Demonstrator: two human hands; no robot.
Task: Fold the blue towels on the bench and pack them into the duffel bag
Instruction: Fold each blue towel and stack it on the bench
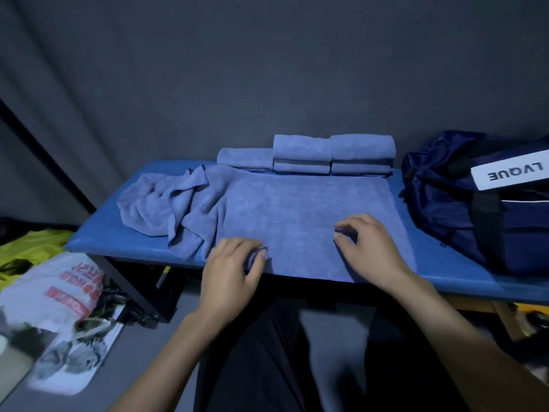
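A blue towel (300,209) lies spread flat across the middle of the blue bench (98,230), its left part rumpled. My left hand (234,263) pinches a fold of this towel near the front edge. My right hand (368,242) rests on it further right, fingertips curled and pinching the cloth. Several folded blue towels (332,153) are stacked along the back of the bench. The navy duffel bag (463,197) with a white label stands at the right end.
A dark curtain hangs behind the bench. On the floor to the left lie a white plastic bag (59,289) with red print and something yellow-green (32,248). A black frame bar slants down at the left. My dark-clothed legs are below the bench edge.
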